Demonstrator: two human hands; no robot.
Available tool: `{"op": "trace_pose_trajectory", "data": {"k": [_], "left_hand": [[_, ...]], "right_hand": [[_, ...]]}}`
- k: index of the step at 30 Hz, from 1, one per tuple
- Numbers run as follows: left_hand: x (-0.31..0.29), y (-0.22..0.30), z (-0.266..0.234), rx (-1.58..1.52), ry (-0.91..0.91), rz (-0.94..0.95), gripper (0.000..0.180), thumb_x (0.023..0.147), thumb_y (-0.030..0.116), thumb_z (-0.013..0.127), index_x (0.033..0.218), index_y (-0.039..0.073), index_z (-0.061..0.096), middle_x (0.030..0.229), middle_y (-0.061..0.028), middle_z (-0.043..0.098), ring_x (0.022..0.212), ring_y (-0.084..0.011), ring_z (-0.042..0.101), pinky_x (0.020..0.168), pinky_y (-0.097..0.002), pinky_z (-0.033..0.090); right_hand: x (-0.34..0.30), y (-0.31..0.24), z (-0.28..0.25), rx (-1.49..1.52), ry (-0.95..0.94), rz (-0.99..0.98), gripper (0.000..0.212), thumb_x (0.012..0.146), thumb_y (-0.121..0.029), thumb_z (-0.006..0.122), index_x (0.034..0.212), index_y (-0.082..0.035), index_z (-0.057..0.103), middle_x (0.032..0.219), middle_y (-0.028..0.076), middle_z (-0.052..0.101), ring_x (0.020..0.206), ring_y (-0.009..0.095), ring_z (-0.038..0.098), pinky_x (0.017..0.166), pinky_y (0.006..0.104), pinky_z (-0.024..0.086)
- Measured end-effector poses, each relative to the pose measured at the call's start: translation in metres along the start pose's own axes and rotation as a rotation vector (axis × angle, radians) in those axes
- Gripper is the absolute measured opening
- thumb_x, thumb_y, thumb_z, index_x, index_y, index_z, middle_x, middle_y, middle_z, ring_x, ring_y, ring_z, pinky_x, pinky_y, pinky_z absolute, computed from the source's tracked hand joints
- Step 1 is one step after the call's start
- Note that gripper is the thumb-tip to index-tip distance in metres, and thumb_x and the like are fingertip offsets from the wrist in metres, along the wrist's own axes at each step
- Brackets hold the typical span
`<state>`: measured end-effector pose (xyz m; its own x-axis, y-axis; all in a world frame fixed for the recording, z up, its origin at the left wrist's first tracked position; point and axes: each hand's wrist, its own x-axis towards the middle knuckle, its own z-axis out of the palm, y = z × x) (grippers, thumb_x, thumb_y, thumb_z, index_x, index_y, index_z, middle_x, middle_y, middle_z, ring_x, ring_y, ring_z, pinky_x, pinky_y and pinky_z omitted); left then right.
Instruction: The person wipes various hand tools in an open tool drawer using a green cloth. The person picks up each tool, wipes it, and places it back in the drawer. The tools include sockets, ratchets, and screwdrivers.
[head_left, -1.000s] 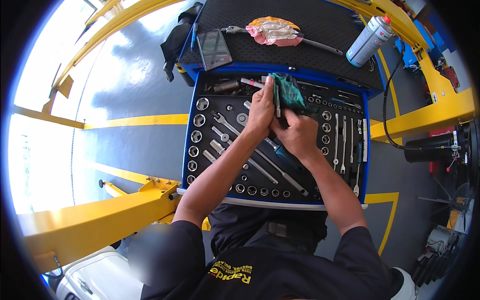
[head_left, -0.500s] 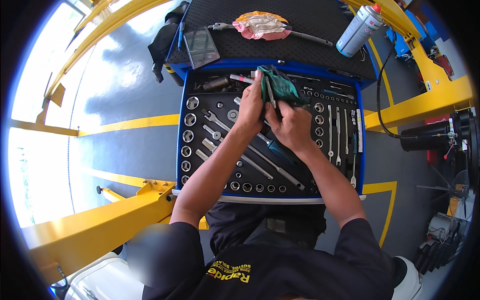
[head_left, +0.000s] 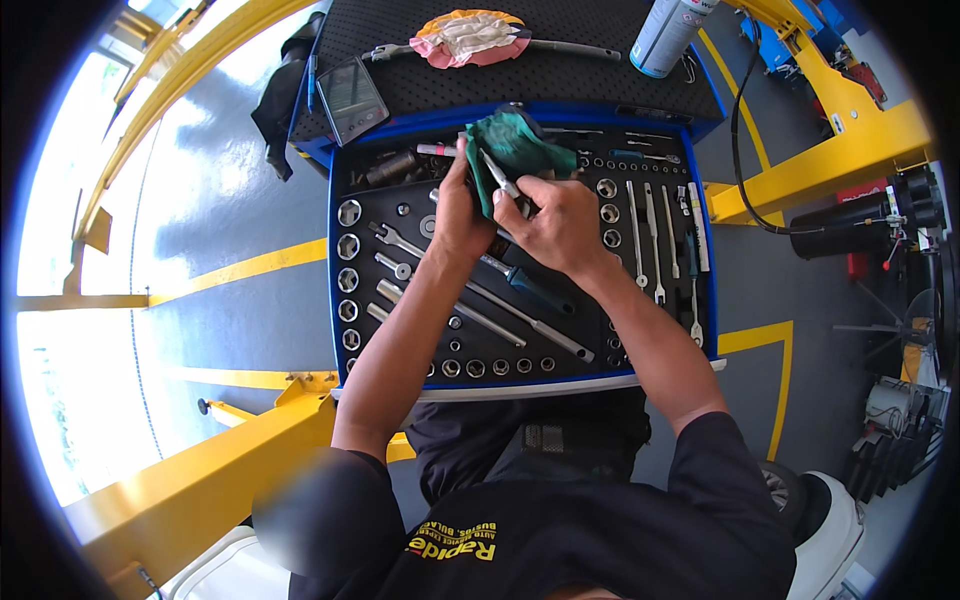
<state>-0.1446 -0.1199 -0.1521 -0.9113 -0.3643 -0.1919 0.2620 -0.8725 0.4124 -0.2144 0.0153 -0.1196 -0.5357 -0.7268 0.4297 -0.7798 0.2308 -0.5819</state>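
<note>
Holding a green cloth (head_left: 527,145) near the upper middle of the head view, the left hand (head_left: 463,215) is curling around its left edge, with the thumb pointing up. The right hand (head_left: 560,222) is gripping the lower end of a slim silver tool (head_left: 500,177), which is tilting toward the upper left and lying against the cloth. Both hands are hovering over an open drawer (head_left: 545,389), close together; whether they are touching each other, I cannot tell.

Below the hands, a ratchet with a dark blue handle (head_left: 540,290) is lying slantwise in the middle of the drawer, and a long silver bar (head_left: 545,329) is running at a slant just below it. Sockets (head_left: 349,281) are lining the drawer's left side, and thin silver tools (head_left: 654,245) are standing in a row toward its right side.

Along the top of the frame, a black counter (head_left: 570,85) is carrying a phone (head_left: 353,100) at its left, a pink, white and orange rag (head_left: 470,40) lying across a long grey bar (head_left: 575,48), and a spray can (head_left: 672,35) at its right. Yellow beams (head_left: 200,480) are crossing the lower left and right of the frame, and a dark shirt (head_left: 600,530) is filling the bottom middle.
</note>
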Motion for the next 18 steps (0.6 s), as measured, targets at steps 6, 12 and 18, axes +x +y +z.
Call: {"op": "trace_pose_trajectory", "data": {"k": [6, 12, 18], "left_hand": [[0.003, 0.008, -0.015, -0.171, -0.182, 0.067, 0.056, 0.113, 0.042, 0.034, 0.148, 0.004, 0.056, 0.151, -0.0159, 0.059, 0.137, -0.0355, 0.058, 0.121, -0.0517, 0.042], [0.017, 0.002, -0.047, -0.243, -0.419, 0.016, 0.05, 0.113, 0.033, 0.035, 0.148, 0.004, 0.057, 0.154, -0.0158, 0.057, 0.14, -0.0378, 0.055, 0.122, -0.0516, 0.04], [0.023, -0.004, -0.054, -0.298, -0.336, -0.01, 0.049, 0.114, 0.041, 0.039, 0.143, 0.008, 0.061, 0.148, -0.0122, 0.062, 0.136, -0.0345, 0.059, 0.12, -0.052, 0.042]], "right_hand": [[0.024, 0.024, -0.052, 0.433, 0.14, 0.098, 0.019, 0.103, -0.017, 0.068, 0.105, 0.0, 0.077, 0.083, 0.004, 0.073, 0.067, 0.007, 0.065, 0.057, 0.026, 0.049], [-0.028, 0.066, -0.151, 0.195, 0.053, 0.34, 0.016, 0.1, -0.011, 0.074, 0.109, 0.002, 0.075, 0.092, 0.004, 0.075, 0.083, 0.008, 0.07, 0.076, 0.0226, 0.056], [-0.141, 0.071, -0.178, -0.082, 0.164, 0.585, 0.012, 0.092, -0.006, 0.079, 0.102, 0.0, 0.075, 0.092, 0.008, 0.079, 0.083, 0.013, 0.075, 0.074, 0.0276, 0.058]]}}
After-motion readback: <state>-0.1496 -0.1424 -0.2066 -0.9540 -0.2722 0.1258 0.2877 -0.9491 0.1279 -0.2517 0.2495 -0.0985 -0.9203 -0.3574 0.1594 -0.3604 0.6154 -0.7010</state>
